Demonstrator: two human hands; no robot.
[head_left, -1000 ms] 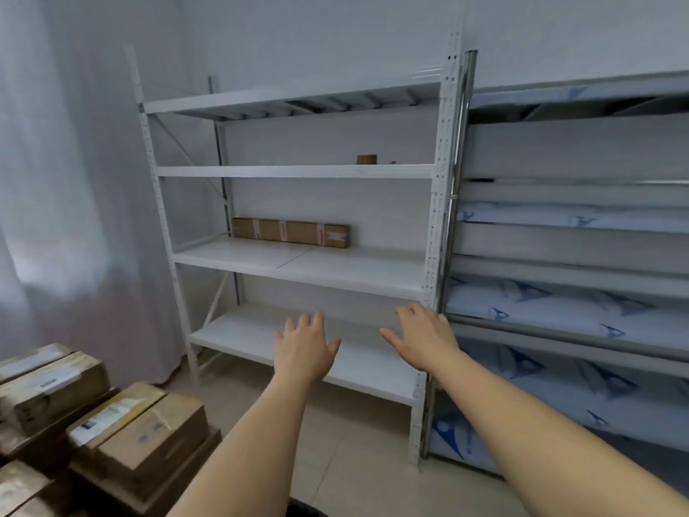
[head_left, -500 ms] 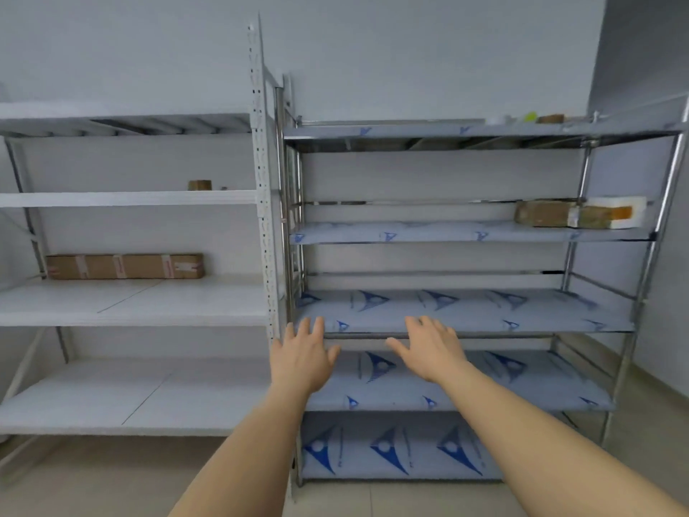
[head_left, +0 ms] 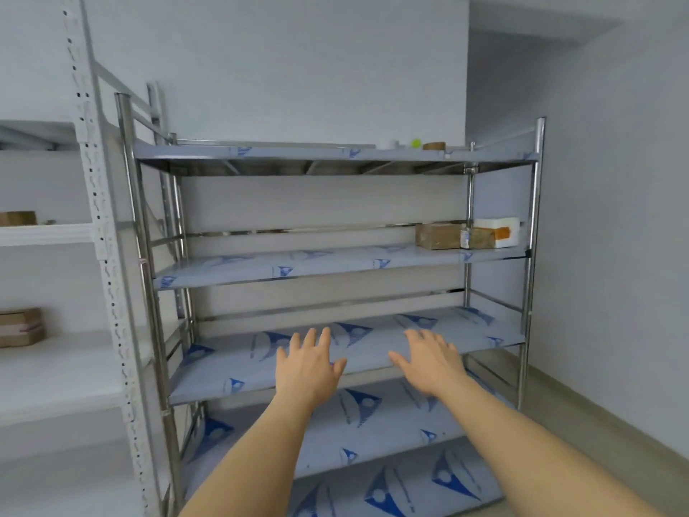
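Observation:
My left hand and my right hand are stretched out in front of me, palms down, fingers spread and empty. Both hover in front of the third shelf of a steel rack whose shelves are covered in blue-printed film. On the rack's second shelf, at the right end, lie a brown cardboard box and a white box with a brown parcel against it. Neither hand touches anything.
A white metal rack stands to the left, with a brown carton on its middle shelf and a small box above. Small items, among them a tape roll, sit on the steel rack's top. A wall closes the right side.
The view has swung right, from the white rack and the floor cartons to the steel rack. Both hands stay outstretched and empty in front of me.

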